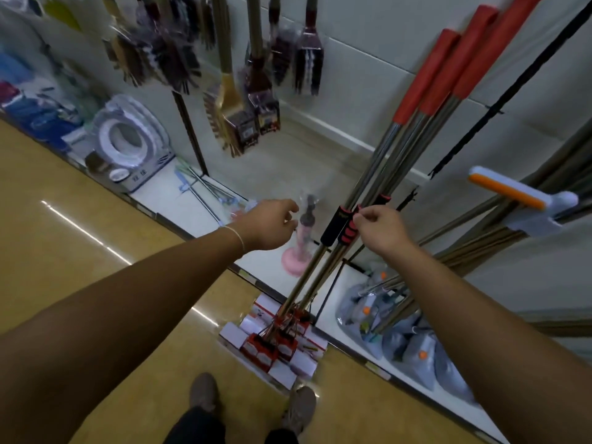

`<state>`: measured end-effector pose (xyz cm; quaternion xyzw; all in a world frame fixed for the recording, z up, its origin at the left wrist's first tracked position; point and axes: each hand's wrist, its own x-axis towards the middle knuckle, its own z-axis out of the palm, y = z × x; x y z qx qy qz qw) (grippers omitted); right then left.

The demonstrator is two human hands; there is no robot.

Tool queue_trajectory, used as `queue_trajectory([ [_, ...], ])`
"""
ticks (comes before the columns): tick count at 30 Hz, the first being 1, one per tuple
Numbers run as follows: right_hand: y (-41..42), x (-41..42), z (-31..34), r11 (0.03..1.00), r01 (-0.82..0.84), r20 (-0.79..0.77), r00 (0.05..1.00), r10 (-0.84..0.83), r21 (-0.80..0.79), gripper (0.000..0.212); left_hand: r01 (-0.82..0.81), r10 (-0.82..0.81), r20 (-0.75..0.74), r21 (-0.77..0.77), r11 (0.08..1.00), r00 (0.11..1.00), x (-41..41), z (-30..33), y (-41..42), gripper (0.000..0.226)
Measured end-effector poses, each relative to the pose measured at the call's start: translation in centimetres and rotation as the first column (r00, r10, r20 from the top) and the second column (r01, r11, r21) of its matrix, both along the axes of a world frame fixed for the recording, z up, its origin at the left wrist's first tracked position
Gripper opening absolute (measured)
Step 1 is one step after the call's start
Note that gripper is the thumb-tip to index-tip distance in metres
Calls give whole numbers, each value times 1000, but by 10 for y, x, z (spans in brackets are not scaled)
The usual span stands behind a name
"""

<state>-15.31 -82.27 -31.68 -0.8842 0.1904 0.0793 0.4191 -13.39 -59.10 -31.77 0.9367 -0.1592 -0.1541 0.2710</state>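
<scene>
I stand at a shop shelf. A bundle of steel mop poles (381, 161) with red foam tops (426, 78) leans against the wall, its feet on red and white boxes (266, 350) on the floor. My right hand (379, 230) pinches the red and black grip (347, 230) on one pole with thumb and fingertips. A second black grip (333, 227) lies just left of it. My left hand (269, 224) hovers with loosely curled fingers, holding nothing, just left of a pink plunger (296, 261) whose plastic-wrapped handle stands upright on the low shelf.
Wrapped brushes (230, 116) hang from the wall above. A packaged toilet seat (125, 136) stands at the left. A white and orange squeegee (512, 193) and more poles lean at the right. Bagged mop heads (413, 341) lie on the low shelf. My shoes (203, 392) are on the yellow floor.
</scene>
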Motion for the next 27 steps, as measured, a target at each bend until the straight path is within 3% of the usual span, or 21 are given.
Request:
queue_trajectory([
  [11, -15, 52, -27, 994, 104, -10, 995, -104, 45, 26, -3, -10, -211, -60, 998, 977, 61, -77, -69, 32],
  [15, -15, 58, -29, 992, 115, 23, 993, -116, 51, 28, -32, -26, -361, -153, 988, 932, 78, -101, -89, 43],
  [22, -28, 50, -31, 978, 178, 27, 983, -182, 113, 23, -133, -65, -480, -366, 921, 875, 86, -111, -119, 54],
  [27, -37, 40, -30, 973, 191, 33, 980, -196, 130, 25, -227, 15, -489, -378, 898, 872, 77, -113, -120, 32],
])
